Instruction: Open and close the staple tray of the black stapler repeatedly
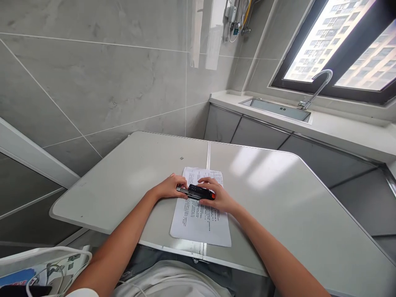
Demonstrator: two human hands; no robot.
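In the head view, a black stapler (200, 192) lies crosswise over the printed paper (201, 231), though whether it touches the page I cannot tell; the left hand (171, 186) has its fingers pinched closed on the stapler's silvery end; the right hand (221, 198) curls around the black body near its orange-red tip, thumb and fingers gripping opposite sides. The paper lies across the seam of the pale table (266, 214); beyond its far edge sit a few tiny staples (181, 158).
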